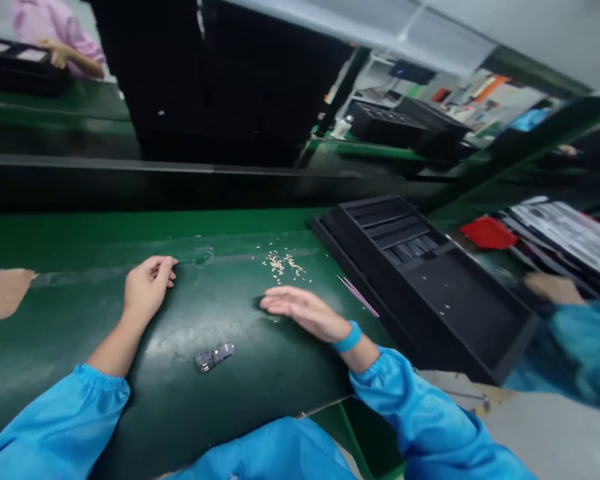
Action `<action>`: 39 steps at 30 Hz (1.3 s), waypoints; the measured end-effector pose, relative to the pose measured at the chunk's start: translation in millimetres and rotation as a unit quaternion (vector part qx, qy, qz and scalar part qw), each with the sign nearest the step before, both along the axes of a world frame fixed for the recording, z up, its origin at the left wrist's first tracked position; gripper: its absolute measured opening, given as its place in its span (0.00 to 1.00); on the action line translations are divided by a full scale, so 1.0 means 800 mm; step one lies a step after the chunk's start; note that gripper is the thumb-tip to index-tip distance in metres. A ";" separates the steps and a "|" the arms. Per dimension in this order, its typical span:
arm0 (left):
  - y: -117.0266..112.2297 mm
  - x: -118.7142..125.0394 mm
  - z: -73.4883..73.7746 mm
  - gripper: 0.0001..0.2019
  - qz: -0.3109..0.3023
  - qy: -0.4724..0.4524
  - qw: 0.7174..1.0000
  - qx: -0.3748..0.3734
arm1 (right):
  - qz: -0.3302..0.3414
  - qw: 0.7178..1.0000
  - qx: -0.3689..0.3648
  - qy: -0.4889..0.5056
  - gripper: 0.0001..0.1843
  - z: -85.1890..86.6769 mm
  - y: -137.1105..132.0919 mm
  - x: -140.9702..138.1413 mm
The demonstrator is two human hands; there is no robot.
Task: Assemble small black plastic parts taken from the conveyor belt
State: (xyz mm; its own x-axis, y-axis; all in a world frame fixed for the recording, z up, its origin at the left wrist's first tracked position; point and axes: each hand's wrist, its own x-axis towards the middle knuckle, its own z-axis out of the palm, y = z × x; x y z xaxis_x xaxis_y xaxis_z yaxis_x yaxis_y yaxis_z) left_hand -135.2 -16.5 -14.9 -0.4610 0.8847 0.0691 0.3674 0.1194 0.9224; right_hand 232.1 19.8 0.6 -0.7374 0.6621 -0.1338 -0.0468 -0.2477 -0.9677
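Small circuit board (215,357) on a green counter (280,373), nearest the wearer.
Past it, the right hand (305,312) is flat and open, nothing visibly held; the left hand (150,283) is curled, thumb against forefinger (whether it pinches anything, I cannot tell). Pink tweezers (359,295) lie beside a black compartmented tray (430,327), whose large section holds a few pale specks (444,307). Scattered tiny pale pieces (280,265) lie beyond the right hand. Farther off, a co-worker's hand (57,55) touches a black case (35,80).

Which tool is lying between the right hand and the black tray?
In the head view, pink tweezers lie between the right hand and the tray.
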 end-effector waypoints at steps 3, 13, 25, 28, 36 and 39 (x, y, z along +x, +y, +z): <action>0.001 0.000 -0.003 0.14 -0.011 0.003 1.000 -0.002 | -0.141 0.956 0.232 -0.114 0.31 0.001 0.097 0.027; -0.001 0.000 -0.012 0.17 -0.023 0.047 0.998 -0.038 | -0.026 0.857 0.404 -0.319 0.39 -0.024 0.114 0.030; -0.003 0.002 -0.010 0.16 -0.023 0.045 0.998 -0.035 | 0.042 0.792 0.476 -0.381 0.39 -0.010 0.121 0.013; 0.000 0.004 -0.007 0.16 -0.010 0.072 0.996 -0.051 | 0.036 0.762 0.517 -0.387 0.38 0.004 0.126 0.006; 0.001 0.001 -0.008 0.16 -0.016 0.055 0.997 -0.052 | 0.085 0.736 0.526 -0.417 0.45 0.008 0.111 -0.021; 0.002 0.004 -0.005 0.15 0.000 0.110 0.991 -0.077 | 0.050 0.716 0.558 -0.417 0.43 0.012 0.101 -0.033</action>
